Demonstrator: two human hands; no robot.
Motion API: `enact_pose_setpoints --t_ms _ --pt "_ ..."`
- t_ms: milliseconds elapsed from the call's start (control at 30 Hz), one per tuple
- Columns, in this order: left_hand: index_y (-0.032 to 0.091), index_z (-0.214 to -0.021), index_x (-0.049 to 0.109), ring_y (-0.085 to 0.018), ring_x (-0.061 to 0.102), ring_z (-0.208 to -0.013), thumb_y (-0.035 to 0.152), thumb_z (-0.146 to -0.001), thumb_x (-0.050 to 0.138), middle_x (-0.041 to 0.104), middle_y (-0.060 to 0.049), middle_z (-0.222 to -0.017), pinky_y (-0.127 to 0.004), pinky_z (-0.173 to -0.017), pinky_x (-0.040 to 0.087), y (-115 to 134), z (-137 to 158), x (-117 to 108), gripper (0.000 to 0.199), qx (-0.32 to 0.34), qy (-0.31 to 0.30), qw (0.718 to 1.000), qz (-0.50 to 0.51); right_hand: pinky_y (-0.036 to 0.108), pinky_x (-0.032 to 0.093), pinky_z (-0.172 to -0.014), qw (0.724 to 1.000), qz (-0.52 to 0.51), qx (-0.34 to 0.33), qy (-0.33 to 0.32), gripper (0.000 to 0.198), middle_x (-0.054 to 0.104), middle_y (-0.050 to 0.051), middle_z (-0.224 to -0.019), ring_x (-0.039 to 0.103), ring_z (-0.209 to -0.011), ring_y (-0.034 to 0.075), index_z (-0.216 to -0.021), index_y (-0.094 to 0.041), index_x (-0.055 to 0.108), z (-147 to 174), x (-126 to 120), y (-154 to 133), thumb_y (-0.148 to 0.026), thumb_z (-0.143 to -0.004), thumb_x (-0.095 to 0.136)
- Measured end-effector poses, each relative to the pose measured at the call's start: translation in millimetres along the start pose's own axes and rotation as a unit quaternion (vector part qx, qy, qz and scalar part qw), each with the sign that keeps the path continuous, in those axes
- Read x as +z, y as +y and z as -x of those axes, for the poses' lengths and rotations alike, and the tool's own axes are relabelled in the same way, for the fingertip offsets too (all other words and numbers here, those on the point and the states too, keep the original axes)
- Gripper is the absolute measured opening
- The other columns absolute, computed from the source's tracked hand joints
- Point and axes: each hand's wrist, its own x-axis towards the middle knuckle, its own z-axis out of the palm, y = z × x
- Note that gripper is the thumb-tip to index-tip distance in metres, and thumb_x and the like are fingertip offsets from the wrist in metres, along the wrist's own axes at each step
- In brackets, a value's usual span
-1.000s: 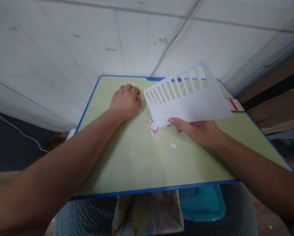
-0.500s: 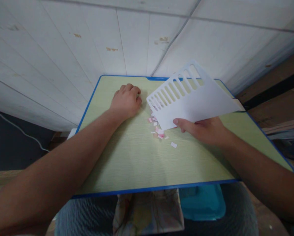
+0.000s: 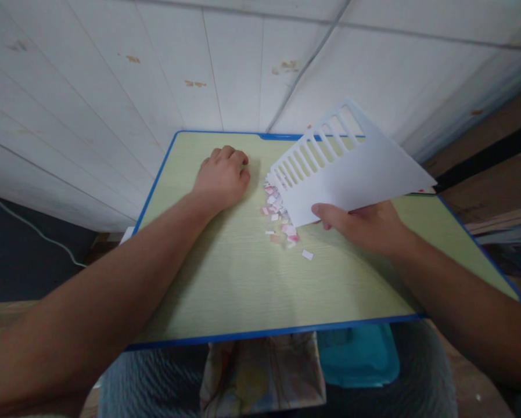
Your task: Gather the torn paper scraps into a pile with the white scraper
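Far left, white plank wall (image 3: 90, 98) behind; then blue-edged green bench (image 3: 225, 290) stretching across. Left hand (image 3: 221, 180) knuckles-up on the bench near its far edge, fingers curled under into a loose fist, nothing visible inside that grip, so can't tell whether anything sits in it. Just right of it, a scatter of small pink and white paper bits (image 3: 280, 217) lying on the bench, one stray white scrap (image 3: 306, 254) a little nearer. Over and touching the far side of the scatter, white slotted plastic board (image 3: 351, 171), tilted, slotted end down toward the bits, opposite corner raised to the right. Right hand (image 3: 365, 226) under the board's near edge, grip clamped on it, thumb on top, fingers beneath. Below the bench front edge, patterned cloth (image 3: 260, 377) and a teal container (image 3: 360, 357)
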Motion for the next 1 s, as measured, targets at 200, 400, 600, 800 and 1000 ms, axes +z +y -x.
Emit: enact_pose_setpoints --t_ms 200,400,600,800,1000 --pt "0.024 -0.139 0.08 -0.043 0.062 -0.141 0.026 -0.108 0.058 0.075 -0.018 -0.143 -0.066 -0.125 0.056 0.6 0.0 -0.7 0.038 -0.003 -0.004 1.0 -0.003 0.049 0.068 -0.076 0.999 -0.037 0.019 0.011 0.031 0.071 0.003 -0.068 0.078 -0.08 0.034 -0.073 -0.033 0.061 0.5 -2.4 1.2 -0.034 -0.091 0.086" --pt "0.025 -0.14 0.079 -0.041 0.062 -0.14 0.028 -0.108 0.057 0.074 -0.017 -0.142 -0.062 -0.124 0.055 -0.8 0.1 -0.4 0.039 0.0 -0.003 1.0 0.003 0.042 0.064 -0.061 0.998 -0.051 0.032 -0.011 0.03 0.075 0.003 -0.066 0.076 -0.069 0.03 -0.075 -0.032 0.068 4.4 -0.1 3.8 -0.04 -0.093 0.09" --pt "0.024 -0.139 0.08 -0.044 0.062 -0.142 0.026 -0.109 0.056 0.073 -0.019 -0.145 -0.065 -0.125 0.054 1.8 0.2 -1.8 0.038 -0.005 -0.01 1.0 -0.004 0.038 0.059 -0.051 0.991 -0.109 0.048 -0.065 0.026 0.077 0.003 -0.064 0.071 -0.055 0.025 -0.072 -0.03 0.071 5.5 -0.9 -0.6 -0.034 -0.091 0.089" --pt "0.023 -0.138 0.08 -0.044 0.063 -0.144 0.025 -0.11 0.057 0.073 -0.019 -0.147 -0.065 -0.127 0.054 3.4 0.5 -2.5 0.037 -0.009 -0.013 1.0 -0.01 0.039 0.064 -0.06 0.995 -0.08 0.035 -0.046 0.034 0.078 0.004 -0.068 0.075 -0.062 0.026 -0.069 -0.029 0.07 6.1 -0.9 0.3 -0.039 -0.096 0.088" --pt "0.025 -0.139 0.079 -0.043 0.062 -0.144 0.025 -0.11 0.057 0.074 -0.017 -0.144 -0.065 -0.127 0.055 1.2 0.5 -1.8 0.037 -0.001 -0.005 1.0 -0.002 0.042 0.063 -0.059 0.996 -0.072 0.023 -0.041 0.031 0.076 0.004 -0.067 0.073 -0.06 0.027 -0.071 -0.03 0.07 4.3 -4.9 4.5 -0.037 -0.096 0.088"
